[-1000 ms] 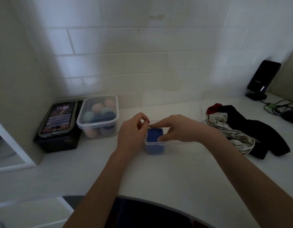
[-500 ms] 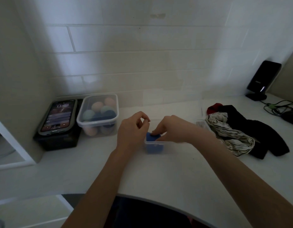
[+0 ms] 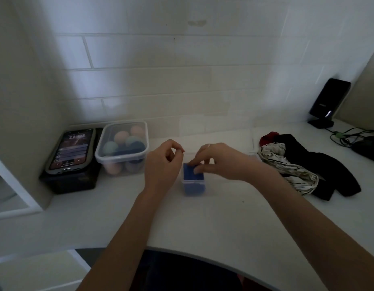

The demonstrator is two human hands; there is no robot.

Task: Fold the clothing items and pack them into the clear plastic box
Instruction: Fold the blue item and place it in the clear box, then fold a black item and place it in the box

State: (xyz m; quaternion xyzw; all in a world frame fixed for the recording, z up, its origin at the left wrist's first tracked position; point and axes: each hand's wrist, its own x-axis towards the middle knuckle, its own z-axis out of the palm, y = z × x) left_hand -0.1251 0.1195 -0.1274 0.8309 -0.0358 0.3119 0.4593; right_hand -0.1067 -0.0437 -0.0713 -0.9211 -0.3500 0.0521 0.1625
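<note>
Head view, near to far. Nearest, along the curved front edge of the desk [image 3: 203,223], only two bare forearms reaching inward. Past them, near the middle of the desk, a small clear plastic box [image 3: 193,182] holding a folded blue cloth [image 3: 191,172], long axis running away from the front edge. Right hand [image 3: 221,160] directly over the box, fingertips [image 3: 197,169] pressed down on the cloth's top, apparently tucking it in; grip half-curled, pinching nothing that can be made out. Left hand [image 3: 163,162] just beside the box's left wall, thumb and forefinger drawn together above the rim, not visibly holding anything.

Toward the right edge of the desk, well apart from the box, a heap of unfolded clothes [image 3: 303,164]: striped, black and a bit of red. Heap lying to the right of both hands, so nearer the right one; probably a sideways reach from there for the next piece.

At the back left corner, a lidded tub of coloured balls [image 3: 123,148] beside a phone [image 3: 71,150] propped on a black case.
</note>
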